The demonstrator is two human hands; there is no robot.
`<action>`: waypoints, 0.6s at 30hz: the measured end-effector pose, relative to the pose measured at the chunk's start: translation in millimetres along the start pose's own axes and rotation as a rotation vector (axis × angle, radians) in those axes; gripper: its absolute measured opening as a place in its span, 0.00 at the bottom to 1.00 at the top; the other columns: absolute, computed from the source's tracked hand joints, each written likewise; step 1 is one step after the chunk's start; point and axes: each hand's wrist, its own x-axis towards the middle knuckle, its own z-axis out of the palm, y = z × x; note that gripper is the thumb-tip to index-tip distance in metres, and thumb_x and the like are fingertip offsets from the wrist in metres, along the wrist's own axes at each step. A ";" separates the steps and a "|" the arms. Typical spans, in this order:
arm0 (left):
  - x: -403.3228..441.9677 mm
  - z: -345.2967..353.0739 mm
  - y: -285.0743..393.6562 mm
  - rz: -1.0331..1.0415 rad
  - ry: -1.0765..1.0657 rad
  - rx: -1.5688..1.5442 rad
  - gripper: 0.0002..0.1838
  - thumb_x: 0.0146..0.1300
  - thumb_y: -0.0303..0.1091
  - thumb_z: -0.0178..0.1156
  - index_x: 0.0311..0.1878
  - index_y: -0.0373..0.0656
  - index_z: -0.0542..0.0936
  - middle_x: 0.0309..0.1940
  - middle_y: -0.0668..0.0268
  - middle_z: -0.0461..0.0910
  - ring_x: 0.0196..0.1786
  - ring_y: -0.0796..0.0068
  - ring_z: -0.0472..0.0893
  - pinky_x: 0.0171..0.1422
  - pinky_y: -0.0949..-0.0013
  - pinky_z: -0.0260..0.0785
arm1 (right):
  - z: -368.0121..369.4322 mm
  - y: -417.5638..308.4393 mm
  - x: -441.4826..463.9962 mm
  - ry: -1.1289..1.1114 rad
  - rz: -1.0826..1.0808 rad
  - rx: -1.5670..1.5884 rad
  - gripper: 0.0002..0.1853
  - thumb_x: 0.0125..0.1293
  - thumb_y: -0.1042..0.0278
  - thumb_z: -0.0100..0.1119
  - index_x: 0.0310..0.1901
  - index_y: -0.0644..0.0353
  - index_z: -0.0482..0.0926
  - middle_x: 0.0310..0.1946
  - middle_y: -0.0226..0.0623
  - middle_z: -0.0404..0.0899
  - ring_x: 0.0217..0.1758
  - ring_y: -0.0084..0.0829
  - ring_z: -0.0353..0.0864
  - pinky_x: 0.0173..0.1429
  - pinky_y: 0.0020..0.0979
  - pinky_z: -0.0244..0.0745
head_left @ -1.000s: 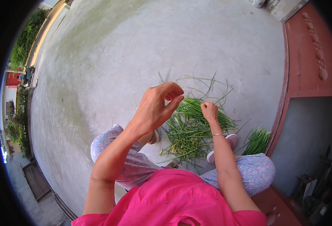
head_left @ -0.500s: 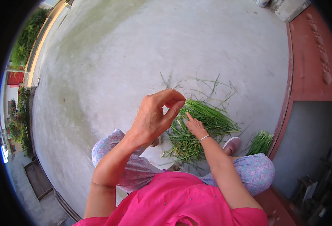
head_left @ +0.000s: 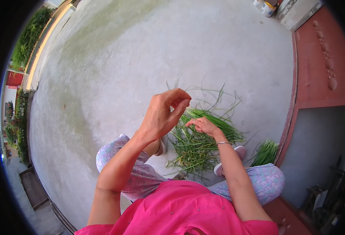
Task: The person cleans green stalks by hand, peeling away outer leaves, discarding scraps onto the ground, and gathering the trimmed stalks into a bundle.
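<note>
In the head view my left hand (head_left: pixel 165 112) is raised in front of me, its thumb and fingertips pinched together. Whatever lies in that pinch, if anything, is too small to make out. Below and to the right, my right hand (head_left: pixel 204 126) hovers over a loose pile of long, thin green leaves that look like chives (head_left: pixel 196 152). Its index finger points left, apart from the thumb, and nothing shows in it. The pile lies on the ground between my feet, with stray blades fanning out beyond it.
A neater bundle of similar greens with pale ends (head_left: pixel 267 152) lies near my right knee. Beside it is a red door frame (head_left: pixel 291 117). A white bucket (head_left: pixel 268 8) stands far off at the upper right. Pale concrete floor (head_left: pixel 141 51) stretches ahead.
My right hand has drawn its pointing finger from forward round to the left. My left hand stays pinched, nearly in place. The view has turned slightly, and my right foot has shifted.
</note>
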 end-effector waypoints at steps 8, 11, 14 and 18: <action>-5.0 -6.2 -10.0 0.073 0.020 0.038 0.07 0.60 0.26 0.60 0.39 0.33 0.78 0.30 0.58 0.83 0.32 0.70 0.82 0.40 0.69 0.75 | 3.5 -93.0 -67.1 0.014 -0.351 0.499 0.23 0.73 0.53 0.46 0.45 0.70 0.79 0.15 0.18 0.55 0.18 0.12 0.50 0.22 0.18 0.48; -7.5 -7.9 -6.1 0.051 -0.017 0.039 0.08 0.59 0.28 0.62 0.38 0.33 0.79 0.29 0.59 0.83 0.32 0.71 0.82 0.39 0.69 0.75 | 10.5 -122.9 -90.4 0.044 -0.431 0.491 0.26 0.74 0.51 0.44 0.46 0.71 0.79 0.15 0.18 0.54 0.18 0.13 0.50 0.22 0.18 0.47; -11.3 -4.2 -4.1 0.014 -0.060 -0.014 0.09 0.58 0.29 0.64 0.37 0.33 0.79 0.28 0.61 0.83 0.32 0.75 0.81 0.37 0.70 0.74 | 21.0 -146.1 -109.2 0.033 -0.465 0.455 0.26 0.74 0.51 0.43 0.47 0.71 0.78 0.15 0.18 0.55 0.18 0.13 0.50 0.22 0.18 0.47; -14.0 -2.7 6.3 -0.027 -0.120 -0.077 0.09 0.59 0.31 0.65 0.36 0.34 0.80 0.27 0.66 0.81 0.31 0.81 0.78 0.37 0.74 0.72 | 39.0 -173.2 -134.7 0.103 -0.436 0.366 0.25 0.74 0.51 0.43 0.47 0.70 0.79 0.15 0.18 0.55 0.18 0.13 0.50 0.23 0.18 0.48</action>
